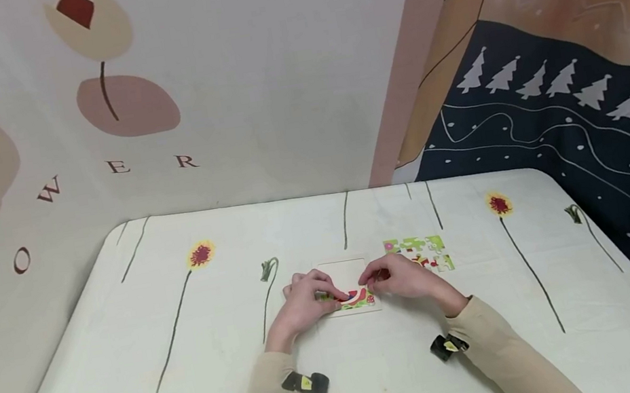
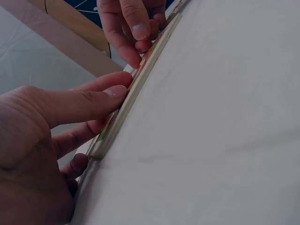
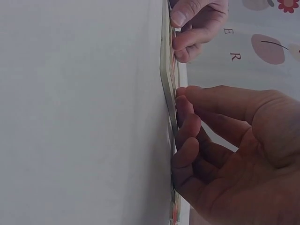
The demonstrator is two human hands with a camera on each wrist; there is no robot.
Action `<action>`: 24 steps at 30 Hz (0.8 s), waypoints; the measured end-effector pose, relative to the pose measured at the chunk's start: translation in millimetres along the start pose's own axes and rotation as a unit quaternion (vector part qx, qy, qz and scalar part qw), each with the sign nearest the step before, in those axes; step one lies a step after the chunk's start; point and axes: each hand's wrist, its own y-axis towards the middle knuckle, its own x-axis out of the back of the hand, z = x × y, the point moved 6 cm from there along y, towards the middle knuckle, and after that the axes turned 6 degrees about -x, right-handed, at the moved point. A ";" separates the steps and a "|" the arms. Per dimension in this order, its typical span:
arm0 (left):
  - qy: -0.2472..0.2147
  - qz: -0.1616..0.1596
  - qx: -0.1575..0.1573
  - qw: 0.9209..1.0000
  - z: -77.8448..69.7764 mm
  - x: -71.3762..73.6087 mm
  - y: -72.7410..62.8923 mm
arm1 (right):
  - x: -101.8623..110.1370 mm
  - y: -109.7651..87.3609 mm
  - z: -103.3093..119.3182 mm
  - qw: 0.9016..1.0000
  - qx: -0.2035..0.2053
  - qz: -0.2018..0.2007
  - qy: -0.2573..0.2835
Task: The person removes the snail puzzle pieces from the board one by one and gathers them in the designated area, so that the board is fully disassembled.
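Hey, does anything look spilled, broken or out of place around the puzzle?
Nothing stands out. The tray is partly filled along its near side, and the loose pieces lie grouped just past the right hand, which partly hides them.

This looks like a draped recording corner; whether in a home or a studio cannot be told. In the head view, a white, cloth-covered, flower-printed table [image 1: 380, 372] fills six o'clock, backed by a pale hanging [image 1: 274, 93] with flowers and letters at ten and a dark-and-tan mountain hanging [image 1: 561, 109] at two. Black wrist cameras [image 1: 317, 386] show near five and just past six.
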 end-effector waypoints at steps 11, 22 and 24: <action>0.005 0.007 0.007 1.000 1.2 -0.8 0.6 | -0.2 0.2 1.1 1.000 -0.003 -0.001 -0.001; 0.006 0.012 0.009 1.000 0.8 -0.7 0.4 | 0.0 -1.9 5.5 1.000 0.014 -0.009 0.000; 0.003 0.013 0.012 1.000 0.8 -0.7 0.7 | -0.3 -2.0 5.6 1.000 0.012 -0.005 0.008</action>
